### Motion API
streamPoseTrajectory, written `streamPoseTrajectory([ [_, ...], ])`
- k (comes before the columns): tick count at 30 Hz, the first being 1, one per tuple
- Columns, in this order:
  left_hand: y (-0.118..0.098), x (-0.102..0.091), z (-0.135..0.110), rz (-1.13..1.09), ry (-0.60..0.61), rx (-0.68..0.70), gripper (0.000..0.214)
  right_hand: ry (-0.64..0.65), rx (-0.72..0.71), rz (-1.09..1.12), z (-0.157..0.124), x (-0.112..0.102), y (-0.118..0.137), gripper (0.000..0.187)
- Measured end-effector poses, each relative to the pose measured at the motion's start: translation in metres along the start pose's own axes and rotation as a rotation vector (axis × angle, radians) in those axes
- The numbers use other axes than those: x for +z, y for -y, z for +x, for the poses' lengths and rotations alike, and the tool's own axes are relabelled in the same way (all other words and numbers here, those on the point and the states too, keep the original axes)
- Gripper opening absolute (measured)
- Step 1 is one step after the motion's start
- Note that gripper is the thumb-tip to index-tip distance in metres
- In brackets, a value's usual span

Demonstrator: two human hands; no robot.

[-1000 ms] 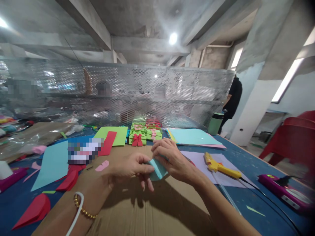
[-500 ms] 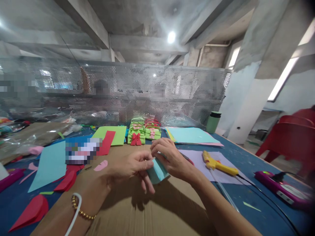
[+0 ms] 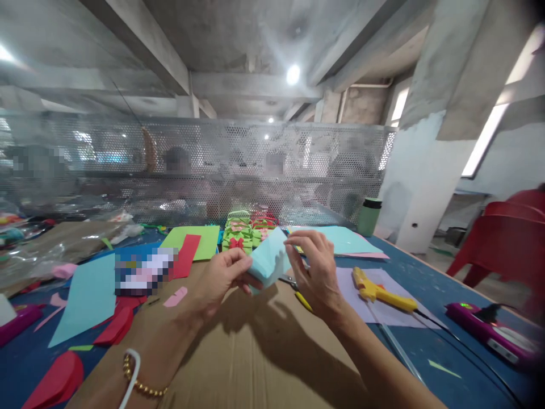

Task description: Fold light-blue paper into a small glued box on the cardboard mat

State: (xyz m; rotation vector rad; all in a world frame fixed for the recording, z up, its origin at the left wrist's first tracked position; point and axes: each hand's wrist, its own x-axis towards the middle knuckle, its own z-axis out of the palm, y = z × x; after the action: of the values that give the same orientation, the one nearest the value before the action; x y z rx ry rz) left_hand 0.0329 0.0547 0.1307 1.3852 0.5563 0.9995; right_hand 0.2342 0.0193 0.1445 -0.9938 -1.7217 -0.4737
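A folded piece of light blue paper (image 3: 269,260) is held up above the brown cardboard (image 3: 238,352). My left hand (image 3: 225,275) pinches its lower left part between thumb and fingers. At the paper's right edge, the fingertips of my right hand (image 3: 315,267) close on the sheet. Behind the paper stand small green paper baskets (image 3: 237,230), one with a red bow, partly covered by it. Below my right hand lies a cutting tool with yellow on its handle (image 3: 304,301), mostly hidden by that hand.
A yellow glue gun (image 3: 383,295) lies on lilac paper (image 3: 347,284) to the right, its cord running towards a purple power strip (image 3: 489,332). Red cut pieces (image 3: 117,325) and a light blue sheet (image 3: 87,292) are at left. A green bottle (image 3: 368,217) stands at the back right.
The light blue paper has been raised and turned, so a broad flap now stands up. My right hand has shifted right, off the top of the paper to its edge, uncovering the yellow-handled tool.
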Motion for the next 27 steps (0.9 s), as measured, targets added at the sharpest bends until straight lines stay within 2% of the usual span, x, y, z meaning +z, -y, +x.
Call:
streamPoseTrajectory([
  [1, 0.001, 0.0, 0.001, 0.003, -0.036, 0.015, 0.036, 0.03, 0.035, 0.055, -0.001, 0.0, 0.001, 0.013],
  [4, 0.002, 0.0, 0.003, 0.015, -0.082, 0.017, 0.038, 0.25, 0.149, 0.269, -0.004, 0.003, 0.006, 0.015],
  [6, 0.002, 0.001, 0.002, 0.017, -0.082, 0.012, 0.039, 0.36, 0.181, 0.324, -0.007, 0.005, 0.009, 0.011],
  [8, 0.001, 0.002, 0.001, 0.01, -0.072, 0.012, 0.039, 0.407, 0.17, 0.329, -0.01, 0.006, 0.011, 0.008],
  [10, 0.001, 0.003, 0.001, -0.002, -0.07, 0.008, 0.039, 0.433, 0.162, 0.337, -0.012, 0.006, 0.012, 0.004],
  [15, 0.003, 0.002, 0.002, -0.011, -0.074, 0.014, 0.037, 0.465, 0.179, 0.299, -0.016, 0.01, 0.011, 0.014],
  [27, -0.002, 0.0, -0.002, -0.051, 0.041, -0.025, 0.032, 0.399, 0.111, 0.245, -0.02, 0.015, 0.01, 0.009],
])
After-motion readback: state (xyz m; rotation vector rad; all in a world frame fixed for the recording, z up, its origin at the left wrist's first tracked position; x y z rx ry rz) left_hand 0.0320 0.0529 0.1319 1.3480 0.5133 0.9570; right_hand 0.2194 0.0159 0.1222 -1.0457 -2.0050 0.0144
